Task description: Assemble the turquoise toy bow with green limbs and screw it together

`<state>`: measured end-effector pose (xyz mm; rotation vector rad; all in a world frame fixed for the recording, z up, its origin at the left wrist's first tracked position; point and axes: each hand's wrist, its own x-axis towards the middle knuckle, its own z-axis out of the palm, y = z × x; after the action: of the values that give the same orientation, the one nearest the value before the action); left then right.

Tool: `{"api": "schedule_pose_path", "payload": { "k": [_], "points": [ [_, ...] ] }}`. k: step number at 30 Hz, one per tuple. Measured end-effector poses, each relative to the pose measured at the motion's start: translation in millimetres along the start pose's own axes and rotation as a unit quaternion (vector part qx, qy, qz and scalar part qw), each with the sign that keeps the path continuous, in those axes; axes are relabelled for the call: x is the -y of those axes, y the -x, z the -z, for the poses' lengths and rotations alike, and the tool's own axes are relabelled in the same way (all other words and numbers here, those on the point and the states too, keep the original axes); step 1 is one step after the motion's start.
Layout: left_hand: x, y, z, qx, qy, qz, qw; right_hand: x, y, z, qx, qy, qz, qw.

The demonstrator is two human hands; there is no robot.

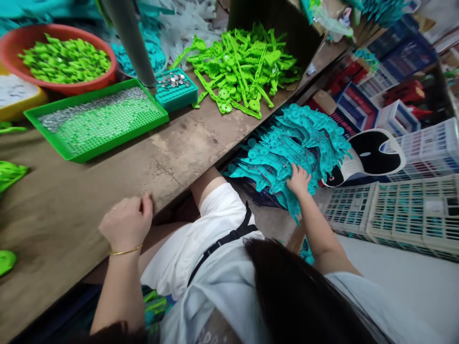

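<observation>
My left hand [127, 222] rests at the front edge of the workbench, its fingers curled into a loose fist and nothing showing in it. My right hand [299, 180] is stretched out to the side, fingers apart, touching the near side of a heap of teal plastic parts [276, 153]. These parts are flat, long and stacked in layers beside the bench. Farther back on the bench lies a pile of lime-green plastic parts [247, 67], long and thin with rounded ends.
On the workbench [172, 153] stand a green perforated tray [103, 124] with metal pins, a teal block [175, 91] bearing small metal discs, and a red bowl [64, 81] of small green pieces. A grey post [129, 38] rises behind. Plastic crates [412, 210] and a black-and-white stool [373, 153] are at right.
</observation>
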<state>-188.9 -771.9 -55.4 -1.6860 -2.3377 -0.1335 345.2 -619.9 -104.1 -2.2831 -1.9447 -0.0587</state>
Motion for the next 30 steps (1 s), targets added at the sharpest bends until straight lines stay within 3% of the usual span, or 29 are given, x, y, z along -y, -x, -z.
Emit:
{"api": "schedule_pose_path", "payload": {
  "k": [3, 7, 12, 15, 17, 20, 23, 25, 27, 30],
  "points": [
    [1, -1, 0.4, 0.009, 0.014, 0.024, 1.0, -24, -22, 21, 0.044, -0.038, 0.025, 0.998],
    [2, -1, 7.3, 0.03, 0.019, 0.058, 0.998, -49, -40, 54, 0.045, -0.101, 0.055, 0.992],
    [-3, -4, 26.5, 0.047, 0.069, 0.067, 0.994, -74, -50, 80, 0.062, -0.2, 0.029, 0.977],
    [-36, -16, 36.0, 0.005, 0.138, 0.01, 0.99, -76, -50, 77, 0.153, -0.257, 0.026, 0.954],
    [-75, -28, 38.9, 0.039, 0.205, -0.062, 0.976, -70, -44, 70, 0.214, -0.302, 0.029, 0.928],
    [-148, -40, 35.9, 0.213, 0.373, -0.157, 0.889, -53, -20, 57, 0.286, -0.365, 0.036, 0.885],
    [-212, -35, 24.5, 0.397, 0.491, -0.248, 0.735, -25, 23, 47, 0.374, -0.465, 0.042, 0.802],
    [-243, -23, 14.8, 0.467, 0.561, -0.271, 0.628, -4, 55, 42, 0.388, -0.492, 0.055, 0.778],
    [-264, -8, 6.4, 0.499, 0.635, -0.232, 0.543, 15, 81, 39, 0.342, -0.471, 0.079, 0.809],
    [-278, 11, -1.6, 0.495, 0.73, -0.019, 0.472, 29, 99, 33, 0.296, -0.434, 0.148, 0.838]
  ]
}}
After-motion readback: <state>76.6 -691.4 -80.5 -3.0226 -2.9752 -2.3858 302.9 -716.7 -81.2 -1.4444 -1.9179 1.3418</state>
